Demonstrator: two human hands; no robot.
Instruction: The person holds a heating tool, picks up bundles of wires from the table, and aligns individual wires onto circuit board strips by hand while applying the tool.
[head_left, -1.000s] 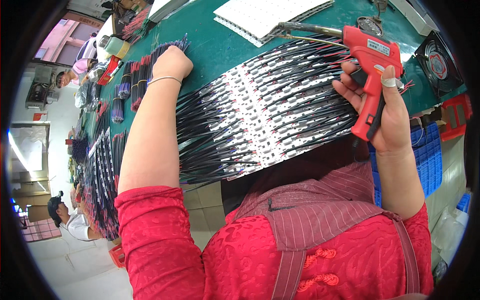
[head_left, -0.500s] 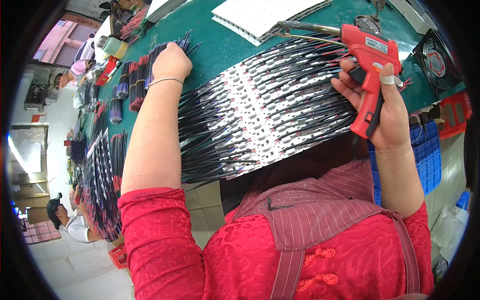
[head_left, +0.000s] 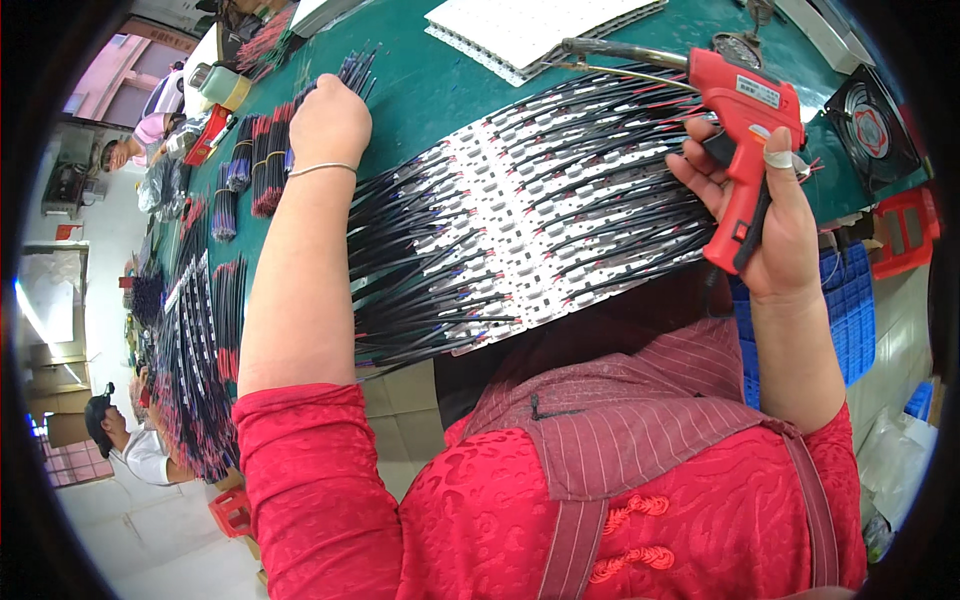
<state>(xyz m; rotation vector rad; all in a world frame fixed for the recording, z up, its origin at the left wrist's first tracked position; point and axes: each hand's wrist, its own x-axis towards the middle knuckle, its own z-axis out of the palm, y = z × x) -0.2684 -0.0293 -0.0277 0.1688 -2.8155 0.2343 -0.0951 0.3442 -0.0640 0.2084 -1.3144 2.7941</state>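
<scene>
Compared with half a second before, almost nothing has moved: the left hand (head_left: pixel 330 120) has stayed at the same far spot on the green table (head_left: pixel 440 85), and the right hand (head_left: pixel 765 215) with its tool has only shifted a little. I take the wide fan of white strips with black wires (head_left: pixel 520 220) as the landmark; it lies across the table directly in front of the person in the red blouse. At the far left corner of this fan, the left hand rests with its back toward the camera, the fingers curled down over a bundle of dark wires (head_left: pixel 350 72); whether they really pinch the bundle I cannot tell, because the knuckles hide the fingertips. A thin bracelet sits on this wrist. At the right end of the fan, the right hand is closed around the grip of a red glue gun (head_left: pixel 745 130), and one finger carries a pale bandage. The metal nozzle of the gun points to the left, above the far edge of the fan. Beyond the fan lies a white ridged board (head_left: pixel 530 30). To the right of the fan sits a small black fan unit (head_left: pixel 870 130), and below it a blue crate (head_left: pixel 850 310). Left of the fan, more bundled wires (head_left: pixel 250 165) lie in rows along the table, where other people work.
</scene>
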